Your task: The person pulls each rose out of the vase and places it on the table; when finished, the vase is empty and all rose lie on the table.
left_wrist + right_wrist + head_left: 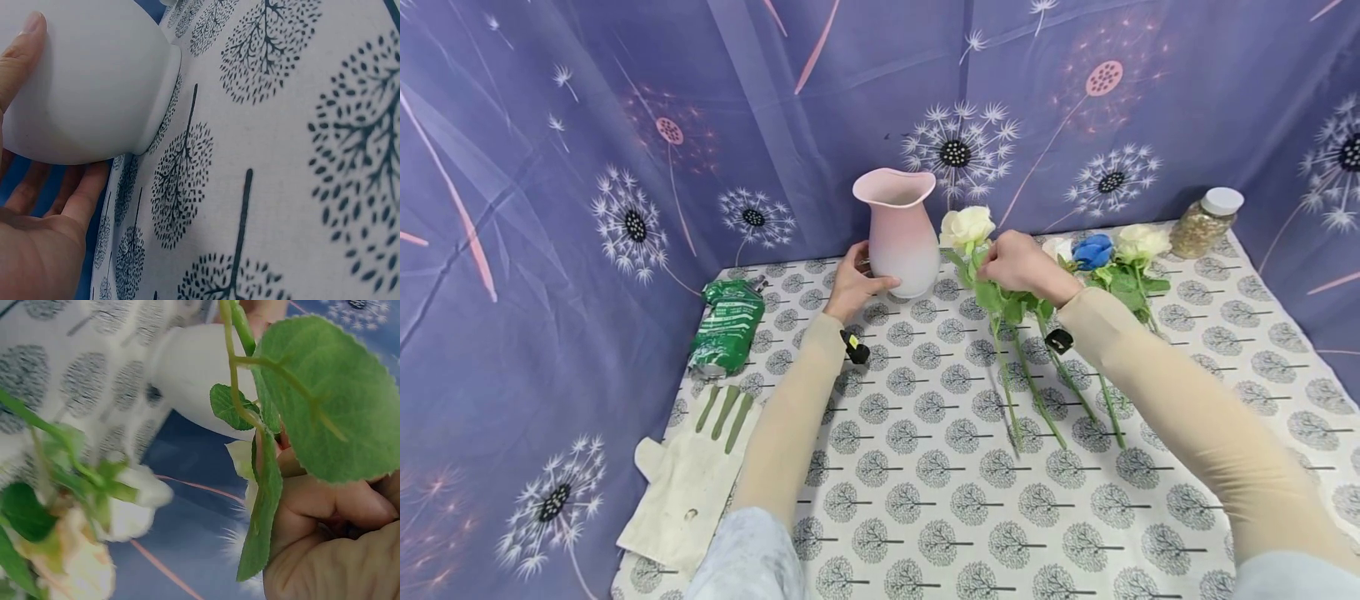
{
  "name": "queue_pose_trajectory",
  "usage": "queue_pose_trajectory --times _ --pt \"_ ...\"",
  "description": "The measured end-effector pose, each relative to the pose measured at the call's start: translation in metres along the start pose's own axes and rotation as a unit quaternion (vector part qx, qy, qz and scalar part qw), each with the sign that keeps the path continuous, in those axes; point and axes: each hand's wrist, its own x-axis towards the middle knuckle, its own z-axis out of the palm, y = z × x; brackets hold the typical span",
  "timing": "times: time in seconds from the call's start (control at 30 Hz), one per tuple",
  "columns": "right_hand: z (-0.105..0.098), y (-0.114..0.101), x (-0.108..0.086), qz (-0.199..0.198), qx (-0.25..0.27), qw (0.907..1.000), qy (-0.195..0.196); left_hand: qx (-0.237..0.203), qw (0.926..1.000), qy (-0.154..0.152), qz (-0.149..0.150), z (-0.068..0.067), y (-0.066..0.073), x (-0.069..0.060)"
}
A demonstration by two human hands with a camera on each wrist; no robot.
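A vase (pixel 904 237), pink at its flared rim and white below, stands upright near the back curtain. My left hand (pixel 853 287) holds its lower body, thumb on the near side and fingers around the other; the left wrist view shows the white base of the vase (pixel 87 81) between them. To its right, my right hand (pixel 1018 265) pinches a white rose (pixel 967 227) below its bloom, beside the vase. In the right wrist view, a large green leaf (pixel 331 394) partly covers the right hand (pixel 331 544) and hides the exact grip.
A blue rose (pixel 1092 252) and white roses (pixel 1141 243) lie to the right, stems toward me. A lidded jar (pixel 1202 229) stands at the back right corner. At left are a green foil-like package (pixel 727 325) and a pale work glove (pixel 692 492) with green finger stripes.
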Motion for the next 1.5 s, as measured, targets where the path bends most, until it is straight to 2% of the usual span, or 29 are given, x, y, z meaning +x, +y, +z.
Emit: queue_pose_trajectory --times 0.3,0.7,0.97,1.23,1.5 --pt "0.024 0.022 0.015 0.017 0.007 0.9998 -0.012 0.002 1.0 0.0 0.005 0.0 0.001 0.002" --pt "0.04 0.037 0.02 0.029 -0.001 0.9992 -0.027 0.0 1.0 -0.002 0.006 0.001 0.001 0.002" --pt "0.046 0.042 0.023 0.046 0.009 0.9983 -0.035 0.004 1.0 -0.001 -0.003 0.002 0.005 -0.001" --pt "0.052 0.047 0.028 0.06 0.011 0.9972 -0.044 0.012 0.9999 0.002 0.0 0.002 0.003 0.0" --pt "0.054 0.049 0.029 0.067 0.016 0.9963 -0.05 0.005 0.9999 0.004 -0.01 0.0 -0.001 0.003"
